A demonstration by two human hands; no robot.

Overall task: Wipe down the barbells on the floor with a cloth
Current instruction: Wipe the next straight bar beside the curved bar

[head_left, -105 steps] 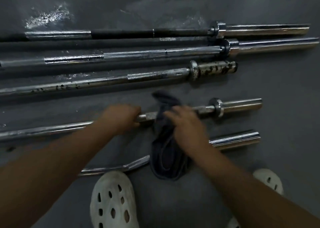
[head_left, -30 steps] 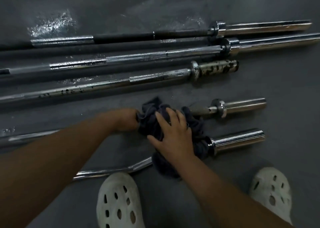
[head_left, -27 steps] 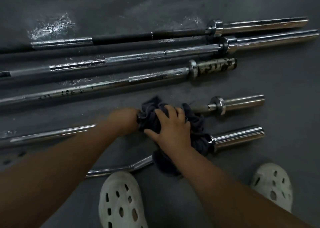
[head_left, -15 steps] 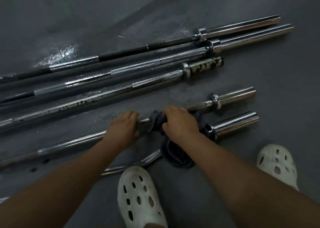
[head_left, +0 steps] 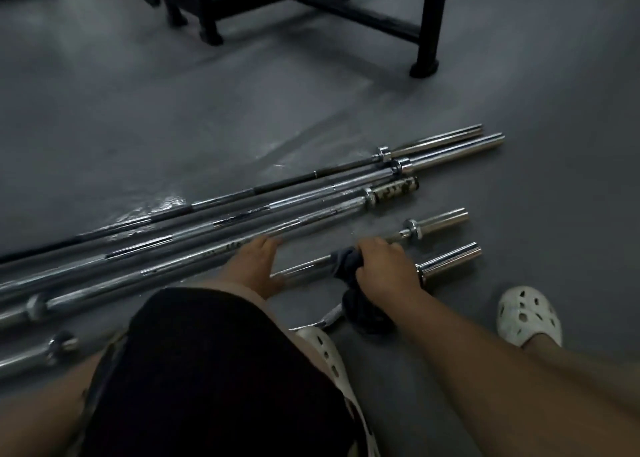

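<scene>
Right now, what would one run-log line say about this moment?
task: barbell wipe-down | right-hand grip: holds dark grey cloth round thin chrome barbell | left-hand grip: rests on same barbell

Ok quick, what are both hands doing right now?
Left hand: open, fingers straight, resting on the short barbell.
Right hand: holding the dark cloth around that barbell.

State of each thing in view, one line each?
Cloth: bunched round short bar, tail on floor.
Short bar: flat on floor.
Right hand: grips cloth on bar.
Left hand: palm down on same bar, fingers extended.
Curl bar: on floor, partly under cloth.
Long bars: three, side by side.
</scene>
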